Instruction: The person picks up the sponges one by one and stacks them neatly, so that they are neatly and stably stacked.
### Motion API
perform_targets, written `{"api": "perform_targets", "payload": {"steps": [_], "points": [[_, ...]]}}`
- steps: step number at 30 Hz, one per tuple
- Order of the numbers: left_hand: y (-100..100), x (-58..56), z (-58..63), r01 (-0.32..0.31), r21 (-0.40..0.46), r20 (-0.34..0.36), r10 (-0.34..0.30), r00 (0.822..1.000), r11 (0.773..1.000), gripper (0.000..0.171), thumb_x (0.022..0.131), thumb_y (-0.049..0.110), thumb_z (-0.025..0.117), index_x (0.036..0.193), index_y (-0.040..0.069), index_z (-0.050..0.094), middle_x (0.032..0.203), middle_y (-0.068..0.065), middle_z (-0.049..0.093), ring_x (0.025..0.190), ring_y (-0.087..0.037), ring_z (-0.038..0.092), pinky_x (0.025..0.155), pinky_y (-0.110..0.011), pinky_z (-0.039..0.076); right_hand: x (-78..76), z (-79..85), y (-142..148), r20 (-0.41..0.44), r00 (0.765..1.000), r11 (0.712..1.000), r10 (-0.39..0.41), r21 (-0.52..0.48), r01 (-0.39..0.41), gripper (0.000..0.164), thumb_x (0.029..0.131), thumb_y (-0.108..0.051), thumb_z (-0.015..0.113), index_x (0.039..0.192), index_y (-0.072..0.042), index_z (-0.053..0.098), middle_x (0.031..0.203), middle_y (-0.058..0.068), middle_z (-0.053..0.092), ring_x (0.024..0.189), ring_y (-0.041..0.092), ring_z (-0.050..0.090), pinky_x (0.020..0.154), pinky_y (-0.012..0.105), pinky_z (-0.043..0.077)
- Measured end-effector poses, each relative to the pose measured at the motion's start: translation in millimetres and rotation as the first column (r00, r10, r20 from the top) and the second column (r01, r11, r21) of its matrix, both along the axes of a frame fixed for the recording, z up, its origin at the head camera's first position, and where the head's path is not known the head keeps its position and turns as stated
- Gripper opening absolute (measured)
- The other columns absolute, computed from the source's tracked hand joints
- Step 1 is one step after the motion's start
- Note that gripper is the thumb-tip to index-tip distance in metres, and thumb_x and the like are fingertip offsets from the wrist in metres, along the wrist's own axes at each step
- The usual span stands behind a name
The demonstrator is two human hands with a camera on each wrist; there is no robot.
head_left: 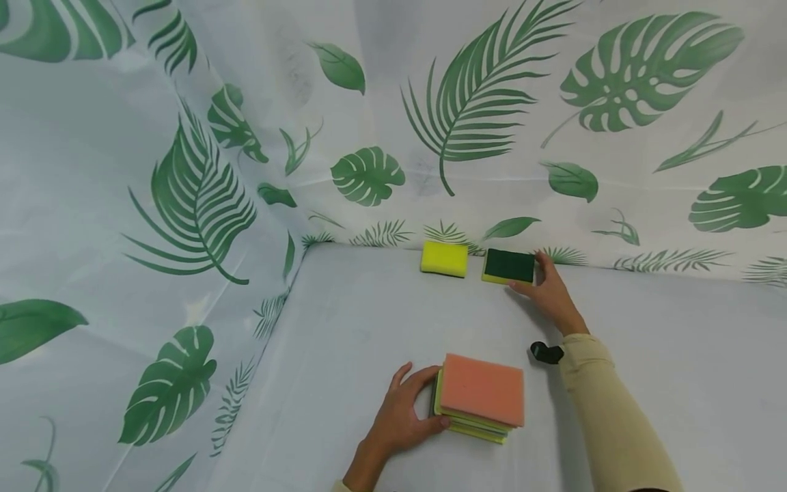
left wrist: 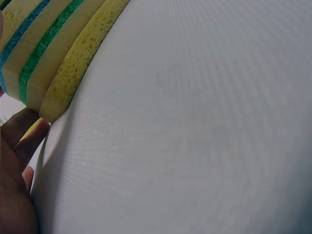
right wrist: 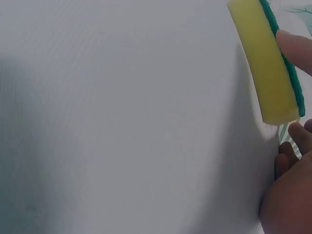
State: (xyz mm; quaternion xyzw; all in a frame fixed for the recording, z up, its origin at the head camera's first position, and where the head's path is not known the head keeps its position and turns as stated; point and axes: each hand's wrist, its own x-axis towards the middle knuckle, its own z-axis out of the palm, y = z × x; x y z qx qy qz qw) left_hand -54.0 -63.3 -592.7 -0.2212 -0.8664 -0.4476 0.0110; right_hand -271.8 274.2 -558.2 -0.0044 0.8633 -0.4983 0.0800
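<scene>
Near the back edge of the white surface, my right hand [head_left: 550, 290] pinches a yellow sponge with a dark green scouring side [head_left: 509, 265], green side up. In the right wrist view its thumb lies on the green layer of that sponge [right wrist: 265, 63] and the fingers are at its end. Closer to me, my left hand [head_left: 406, 413] grips the left side of a stack of sponges [head_left: 482, 389] topped by an orange one. The left wrist view shows the stack's yellow, blue and green layers [left wrist: 53, 53] with fingers at its lower corner.
Left of the right hand's sponge lies a yellow sponge [head_left: 444, 259], yellow side up. A small black object [head_left: 546, 352] sits beside the right sleeve. Leaf-printed white sheeting [head_left: 424, 178] rises behind and on the left of the white surface [head_left: 344, 314].
</scene>
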Motion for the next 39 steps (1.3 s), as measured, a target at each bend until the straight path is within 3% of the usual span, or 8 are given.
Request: {"api": "perform_targets", "payload": {"steps": [10, 16, 23, 30, 39], "points": [[1.6, 1.1, 2.9, 0.009, 0.004, -0.022, -0.009, 1.0, 1.0, 0.087, 0.098, 0.082, 0.046, 0.158, 0.019, 0.05, 0.153, 0.004, 0.06, 0.141, -0.011, 0.055, 0.131, -0.053, 0.02, 4.6, 5.6, -2.9, -0.073, 0.997, 0.999, -0.02, 0.049, 0.023, 0.1, 0.099, -0.027, 0.08, 0.166, 0.009, 0.014, 0.17, 0.036, 0.017, 0.158, 0.052, 0.014, 0.129, 0.065, 0.013], [3.3, 0.4, 4.9, 0.014, 0.011, -0.021, -0.013, 1.0, 1.0, 0.087, 0.098, 0.081, 0.049, 0.158, 0.018, 0.051, 0.153, 0.004, 0.06, 0.141, -0.011, 0.055, 0.13, -0.053, 0.02, 9.9, 6.6, 0.0, -0.064, 0.997, 0.999, -0.037, 0.027, 0.039, 0.096, 0.099, -0.032, 0.08, 0.164, 0.01, 0.022, 0.167, 0.036, 0.024, 0.156, 0.051, 0.023, 0.128, 0.064, 0.021], [5.3, 1.7, 5.3, 0.015, 0.02, 0.018, -0.016, 1.0, 1.0, 0.087, 0.097, 0.082, 0.051, 0.158, 0.02, 0.051, 0.153, 0.006, 0.06, 0.142, -0.011, 0.054, 0.132, -0.05, 0.018, 26.9, 8.5, 5.4, 0.008, 0.999, 0.998, -0.053, -0.036, 0.053, 0.101, 0.099, -0.046, 0.078, 0.163, 0.009, 0.021, 0.165, 0.035, 0.026, 0.155, 0.05, 0.026, 0.127, 0.064, 0.025], [4.2, 3.0, 0.8, 0.0, 0.033, 0.021, -0.001, 1.0, 0.999, 0.083, 0.097, 0.078, 0.056, 0.158, 0.023, 0.051, 0.153, 0.007, 0.06, 0.142, -0.011, 0.054, 0.131, -0.052, 0.018, 46.8, 14.9, 1.4, 0.039, 0.998, 0.993, -0.039, -0.11, 0.043, 0.097, 0.099, -0.045, 0.077, 0.165, 0.004, 0.025, 0.161, 0.035, 0.035, 0.147, 0.052, 0.037, 0.121, 0.065, 0.035], [2.2, 3.0, 2.4, -0.007, 0.038, 0.017, 0.007, 1.0, 0.999, 0.08, 0.097, 0.072, 0.063, 0.157, 0.021, 0.052, 0.153, 0.006, 0.06, 0.141, -0.012, 0.055, 0.13, -0.054, 0.019, 77.7, 28.2, -4.5, -0.095, 0.995, 0.995, -0.025, -0.1, 0.015, 0.086, 0.102, -0.039, 0.076, 0.161, 0.004, 0.031, 0.156, 0.029, 0.044, 0.145, 0.045, 0.042, 0.121, 0.063, 0.037]]}}
